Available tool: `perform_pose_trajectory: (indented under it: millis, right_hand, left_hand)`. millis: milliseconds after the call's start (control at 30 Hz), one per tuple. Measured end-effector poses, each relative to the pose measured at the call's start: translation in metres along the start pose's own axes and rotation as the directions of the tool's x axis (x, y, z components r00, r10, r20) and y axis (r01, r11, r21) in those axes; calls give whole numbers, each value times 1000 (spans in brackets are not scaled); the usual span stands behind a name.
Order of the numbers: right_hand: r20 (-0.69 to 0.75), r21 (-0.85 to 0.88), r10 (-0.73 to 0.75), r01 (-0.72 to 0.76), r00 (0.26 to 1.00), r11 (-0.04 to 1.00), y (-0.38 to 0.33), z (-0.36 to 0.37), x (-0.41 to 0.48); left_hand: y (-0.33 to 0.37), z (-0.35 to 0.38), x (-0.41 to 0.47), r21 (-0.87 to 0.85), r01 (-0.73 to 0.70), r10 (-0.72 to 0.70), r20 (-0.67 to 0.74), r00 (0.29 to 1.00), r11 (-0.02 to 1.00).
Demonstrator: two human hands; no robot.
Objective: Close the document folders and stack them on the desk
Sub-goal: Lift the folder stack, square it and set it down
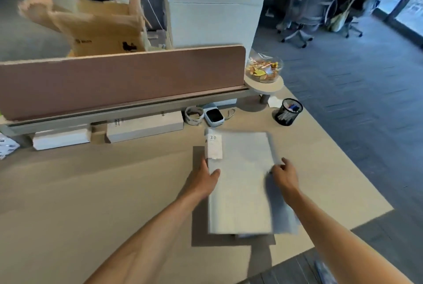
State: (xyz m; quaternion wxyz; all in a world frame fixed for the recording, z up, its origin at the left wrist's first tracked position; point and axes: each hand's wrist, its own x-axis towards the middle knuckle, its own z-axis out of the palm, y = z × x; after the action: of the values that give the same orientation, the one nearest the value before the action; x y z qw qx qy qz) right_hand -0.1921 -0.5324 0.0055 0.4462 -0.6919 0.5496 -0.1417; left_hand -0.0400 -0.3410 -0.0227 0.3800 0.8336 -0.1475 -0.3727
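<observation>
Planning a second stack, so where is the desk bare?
Widest bare desk lies left of the folder and left hand, before the white boxes. A smaller patch lies between folder and mesh pen cup. Crowded along the divider: boxes, tape roll, small device.

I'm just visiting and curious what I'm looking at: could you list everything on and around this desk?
folder: one, pale grey, middle of desk, label reading 20
desk: one, beige, foreground
divider: one, brownish, along desk's far edge
boxes: two, white, below divider
gadget: one, white with dark screen, behind folder
pen cup: one, black mesh, desk's far right
glass bowl: one, clear, snacks inside, round shelf at divider's end
office chairs: two, grey, background right
left hand: grips folder's left edge
right hand: holds folder's right edge
</observation>
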Motion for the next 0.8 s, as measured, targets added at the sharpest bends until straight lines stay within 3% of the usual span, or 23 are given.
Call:
perform_pose_trajectory:
  millis: [167,267,367,567,733,800]
  right_hand:
    - [162,-50,-2,10,987,999,29,-18,48]
    - [289,-186,-6,63,957,980,55,-15,75]
    - [334,-277,-28,127,942,953,78,-12,86]
    - [378,-227,-44,138,925,964,87,-18,108]
    - [433,-238,-30,147,901,960,104,-6,125]
    - [463,-203,-22,131,886,970,95,-5,120]
  left_hand:
    - [18,48,0,60,54,-54,10,998,997]
    - [18,65,3,184,103,-96,-44,994,978]
    - [18,82,4,4,216,-216,9,976,976]
    - [7,98,33,-314,321,-352,-46,935,893]
    - [34,78,17,-526,317,-351,38,936,789]
    - [32,72,22,-562,278,-350,-22,937,779]
